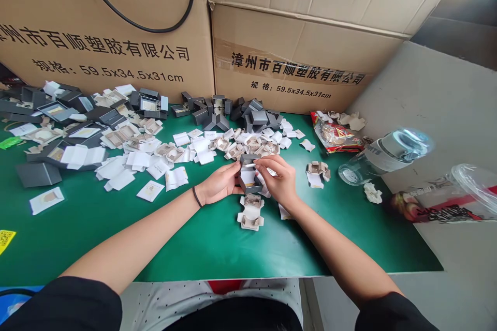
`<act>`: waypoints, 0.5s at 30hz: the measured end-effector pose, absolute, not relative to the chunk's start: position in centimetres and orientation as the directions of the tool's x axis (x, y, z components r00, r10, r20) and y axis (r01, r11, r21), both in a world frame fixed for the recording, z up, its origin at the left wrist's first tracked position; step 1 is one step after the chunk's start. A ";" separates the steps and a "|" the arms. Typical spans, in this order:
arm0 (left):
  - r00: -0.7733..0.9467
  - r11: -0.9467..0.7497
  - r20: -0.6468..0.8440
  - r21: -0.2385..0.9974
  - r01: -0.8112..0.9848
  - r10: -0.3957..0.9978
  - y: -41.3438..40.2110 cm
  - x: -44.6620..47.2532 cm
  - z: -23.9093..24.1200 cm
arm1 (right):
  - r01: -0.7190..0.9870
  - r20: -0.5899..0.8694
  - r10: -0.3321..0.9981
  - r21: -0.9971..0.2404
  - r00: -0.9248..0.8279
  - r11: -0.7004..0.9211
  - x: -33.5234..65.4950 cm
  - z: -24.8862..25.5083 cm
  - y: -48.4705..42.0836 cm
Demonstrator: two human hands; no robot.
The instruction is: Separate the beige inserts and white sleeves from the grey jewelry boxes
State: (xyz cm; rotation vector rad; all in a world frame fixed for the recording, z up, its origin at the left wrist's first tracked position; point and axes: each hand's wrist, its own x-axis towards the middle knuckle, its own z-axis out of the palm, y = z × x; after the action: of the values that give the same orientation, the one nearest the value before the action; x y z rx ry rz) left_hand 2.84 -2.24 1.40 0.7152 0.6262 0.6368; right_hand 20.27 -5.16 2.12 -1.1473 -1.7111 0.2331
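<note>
A small dark grey hinged box [244, 184] is held up over the green table with its lid raised. My left hand [220, 183] wraps round its left side, thumb near the hinge. The fingers of my right hand [280, 178] pinch a small white piece [250, 165] at the box's opening; its exact kind is hard to make out. Just below the box lies an unfolded card insert [251, 213], white and greyish-brown with small flaps. Part of another white piece [285, 212] shows beneath my right wrist.
Loose card inserts [155, 165] and dark grey boxes [215, 111] cover the table's back and left. Large cartons [295, 36] stand behind. At the right are a red snack bag [334, 137], a clear bottle [382, 155], crumpled paper [373, 193] and a plastic cup [446, 196].
</note>
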 end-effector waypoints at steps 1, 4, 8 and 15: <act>0.643 0.589 -0.291 0.746 -0.311 0.708 -2.3 2.9 1.4 | 0.581 0.631 0.775 -0.618 -0.035 0.530 20.3 2.1 -5.1; 0.643 0.589 -0.286 0.742 -0.321 0.710 -2.3 2.9 1.5 | 0.591 0.636 0.770 -0.602 -0.052 0.537 20.3 2.2 -5.1; 0.635 0.590 -0.298 0.744 -0.313 0.713 -2.3 2.9 1.5 | 0.616 0.633 0.769 -0.572 -0.089 0.542 20.2 2.2 -5.0; 0.651 0.568 -0.270 0.766 -0.302 0.710 -2.4 3.0 1.5 | 0.677 0.688 0.712 -0.458 -0.140 0.576 20.3 1.4 -4.6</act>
State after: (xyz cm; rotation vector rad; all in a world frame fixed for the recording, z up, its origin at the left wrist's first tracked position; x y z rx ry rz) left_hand 2.97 -2.41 1.51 0.7481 0.6108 0.6391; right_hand 20.33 -4.60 1.40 -1.1292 -1.8520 0.0458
